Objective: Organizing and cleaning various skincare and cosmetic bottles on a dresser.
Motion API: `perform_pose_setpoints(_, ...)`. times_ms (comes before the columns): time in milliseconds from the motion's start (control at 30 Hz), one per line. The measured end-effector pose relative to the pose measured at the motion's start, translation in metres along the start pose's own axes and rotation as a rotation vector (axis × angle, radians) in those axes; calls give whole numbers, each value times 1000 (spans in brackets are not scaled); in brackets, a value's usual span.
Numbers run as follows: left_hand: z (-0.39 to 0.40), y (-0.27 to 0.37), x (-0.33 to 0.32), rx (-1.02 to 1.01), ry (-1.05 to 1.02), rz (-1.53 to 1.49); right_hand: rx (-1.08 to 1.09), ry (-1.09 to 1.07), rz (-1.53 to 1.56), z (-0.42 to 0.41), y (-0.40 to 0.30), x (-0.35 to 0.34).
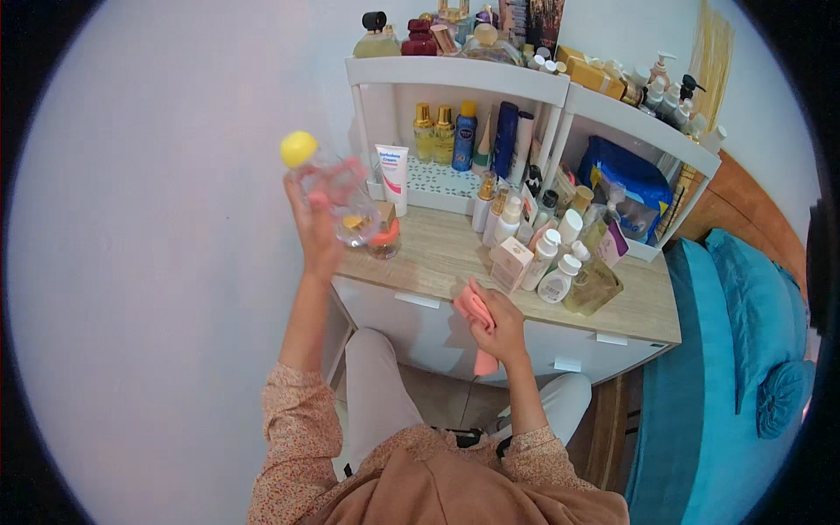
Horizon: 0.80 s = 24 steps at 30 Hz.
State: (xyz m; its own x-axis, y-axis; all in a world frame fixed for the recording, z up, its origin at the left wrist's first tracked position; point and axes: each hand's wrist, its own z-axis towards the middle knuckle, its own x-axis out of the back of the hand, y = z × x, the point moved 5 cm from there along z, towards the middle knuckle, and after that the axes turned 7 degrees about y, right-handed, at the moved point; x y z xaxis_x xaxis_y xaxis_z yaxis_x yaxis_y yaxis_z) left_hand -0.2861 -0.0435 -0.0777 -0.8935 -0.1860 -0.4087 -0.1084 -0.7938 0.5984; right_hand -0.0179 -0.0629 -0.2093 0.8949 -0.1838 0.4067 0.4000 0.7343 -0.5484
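Raised over the left end of the wood-topped dresser, my left hand (317,246) grips a clear bottle (344,190) with a round yellow cap (298,149). The bottle is blurred and has pinkish parts; it tilts, cap toward the upper left. My right hand (505,328) is closed around a folded pink cloth (474,307) in front of the dresser's front edge. Behind the bottle, partly hidden by it, are a small jar with an orange lid (387,243) and a little box (386,210). A white cream tube (394,177) stands beside them.
White two-part shelving (459,72) rises at the back, holding perfume bottles and sprays. Several lotion bottles (558,279), a small carton (512,262) and a large pump bottle (592,287) crowd the dresser top (426,249). A teal bed (682,407) adjoins on the right.
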Motion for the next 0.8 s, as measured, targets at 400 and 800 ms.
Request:
perform_pose_setpoints(400, -209, -51, -29, 817, -62, -301, -256, 378, 391, 1, -22, 34)
perform_pose_setpoints(800, -224, -52, -29, 754, -63, -132, 84, 35, -54, -17, -88, -9)
